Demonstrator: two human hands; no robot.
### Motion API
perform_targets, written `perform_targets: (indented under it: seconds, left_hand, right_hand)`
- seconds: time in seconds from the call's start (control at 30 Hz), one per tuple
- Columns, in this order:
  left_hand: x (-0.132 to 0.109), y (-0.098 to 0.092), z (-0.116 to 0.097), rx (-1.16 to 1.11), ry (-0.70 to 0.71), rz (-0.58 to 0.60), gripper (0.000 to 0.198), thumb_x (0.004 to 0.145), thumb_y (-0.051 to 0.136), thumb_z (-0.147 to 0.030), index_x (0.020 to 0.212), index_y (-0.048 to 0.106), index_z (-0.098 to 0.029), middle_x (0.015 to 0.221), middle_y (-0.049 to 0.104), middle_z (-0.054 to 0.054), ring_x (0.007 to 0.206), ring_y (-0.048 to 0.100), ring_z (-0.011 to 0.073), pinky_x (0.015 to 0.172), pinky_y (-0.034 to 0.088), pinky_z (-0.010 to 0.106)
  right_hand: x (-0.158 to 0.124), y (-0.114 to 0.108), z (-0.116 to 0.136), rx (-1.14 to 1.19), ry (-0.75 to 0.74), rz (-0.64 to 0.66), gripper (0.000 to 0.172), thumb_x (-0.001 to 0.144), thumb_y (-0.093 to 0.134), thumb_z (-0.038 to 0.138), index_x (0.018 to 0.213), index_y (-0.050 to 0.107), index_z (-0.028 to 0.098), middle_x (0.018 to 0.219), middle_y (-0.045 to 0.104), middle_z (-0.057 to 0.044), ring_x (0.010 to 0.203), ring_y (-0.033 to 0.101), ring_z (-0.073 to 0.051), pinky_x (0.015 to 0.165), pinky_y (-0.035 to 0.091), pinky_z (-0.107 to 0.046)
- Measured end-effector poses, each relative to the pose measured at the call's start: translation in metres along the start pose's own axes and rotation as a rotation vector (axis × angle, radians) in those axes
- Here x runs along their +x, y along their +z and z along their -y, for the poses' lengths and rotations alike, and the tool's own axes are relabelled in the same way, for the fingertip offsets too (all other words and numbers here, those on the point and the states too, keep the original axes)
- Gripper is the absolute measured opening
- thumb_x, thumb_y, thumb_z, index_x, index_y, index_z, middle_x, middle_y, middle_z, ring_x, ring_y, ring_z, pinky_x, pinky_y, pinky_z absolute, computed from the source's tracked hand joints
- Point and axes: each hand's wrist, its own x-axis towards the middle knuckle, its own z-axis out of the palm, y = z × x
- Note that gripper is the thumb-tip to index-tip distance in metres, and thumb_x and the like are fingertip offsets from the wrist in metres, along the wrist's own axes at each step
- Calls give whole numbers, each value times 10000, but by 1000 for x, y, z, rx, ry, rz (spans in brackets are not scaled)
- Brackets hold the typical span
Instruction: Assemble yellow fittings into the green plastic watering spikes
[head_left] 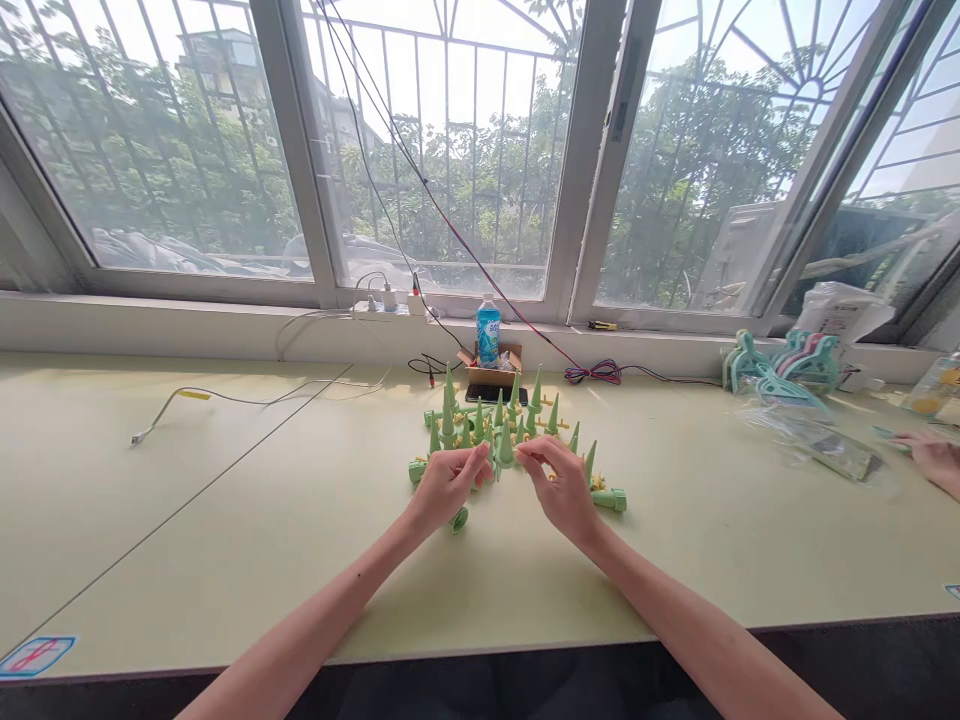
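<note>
Several light green cone-shaped spikes (448,415) with small yellow valve-like pieces (562,424) stand and lie in a cluster on the table, looking like plant watering spikes. My left hand (448,482) is at the front left of the cluster, thumb and fingers pinched together. Opposite it, my right hand (562,488) also has its fingertips pinched. One green cone (505,446) shows between the two hands; whether either touches it I cannot tell. Anything in the pinches is too small to make out. A green round piece (459,519) lies below my left wrist, and a green capped end (609,499) sticks out beside my right hand.
Behind the cluster, a blue bottle (487,332) stands at a small cardboard box (513,376), with a dark phone-like slab (496,394) before it. Cables (596,372) run along the windowsill. Green hangers (795,365) and plastic bags lie right, near another person's hand (934,458).
</note>
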Motion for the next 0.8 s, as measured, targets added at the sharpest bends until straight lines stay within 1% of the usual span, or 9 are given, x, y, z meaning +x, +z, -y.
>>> perform_targets:
  seconds: [0.1, 0.2, 0.27, 0.37, 0.53, 0.7, 0.73, 0.8]
  left_hand:
    - [1, 2, 0, -38, -47, 57, 706, 958, 308, -592, 589, 696, -131, 501, 568, 35, 464, 452, 100, 489, 365, 219]
    - [1, 2, -1, -70, -70, 100, 769, 953, 256, -625, 568, 702, -131, 480, 570, 47, 468, 482, 109, 490, 386, 216]
    - [0, 2, -2, -66, -76, 122, 777, 946, 256, -635, 564, 704, -128, 468, 564, 47, 452, 471, 107, 476, 383, 215]
    - [0, 1, -1, -42, -68, 143, 740, 944, 293, -615, 577, 710, -127, 467, 559, 36, 437, 449, 99, 485, 388, 217]
    - [0, -1, -1, -32, -79, 168, 659, 933, 369, -584, 633, 730, -121, 493, 574, 28, 434, 420, 89, 472, 343, 214]
    - [-1, -4, -3, -33, -65, 181, 645, 920, 397, -591, 574, 669, -118, 553, 605, 43, 464, 415, 91, 483, 320, 215]
    - [-1, -4, -3, -30, -52, 185, 634, 921, 401, -585, 567, 649, -121, 545, 583, 34, 466, 397, 89, 482, 308, 216]
    - [-2, -5, -3, -17, -15, 193, 594, 915, 428, -571, 561, 609, -130, 496, 478, -6, 462, 334, 83, 468, 257, 215]
  right_hand:
    - [-1, 0, 0, -16, -62, 25, 157, 939, 530, 190, 873, 671, 212, 807, 647, -35, 726, 595, -158, 663, 489, -278]
    - [-3, 1, 0, -23, -122, 57, 159, 941, 529, 176, 894, 675, 216, 828, 649, -40, 731, 600, -156, 662, 490, -275]
    - [-4, 1, -1, -23, -161, 79, 160, 940, 528, 165, 904, 675, 218, 832, 647, -41, 730, 601, -153, 658, 492, -270]
    - [-5, 1, -2, -26, -191, 90, 168, 943, 519, 161, 912, 673, 222, 823, 641, -40, 715, 600, -149, 643, 496, -265]
    - [-5, 2, -3, -31, -176, 87, 173, 947, 515, 180, 897, 674, 223, 815, 644, -39, 709, 609, -149, 639, 504, -264]
    - [-4, 1, -3, -24, -148, 87, 166, 939, 528, 180, 879, 679, 215, 800, 651, -34, 690, 606, -143, 634, 501, -258]
    - [-4, 1, -3, -23, -138, 86, 166, 937, 529, 179, 876, 679, 213, 798, 654, -33, 685, 605, -142, 632, 500, -258]
    - [-5, 0, -1, -25, -110, 86, 167, 936, 530, 184, 865, 680, 211, 792, 661, -33, 674, 604, -144, 629, 497, -260]
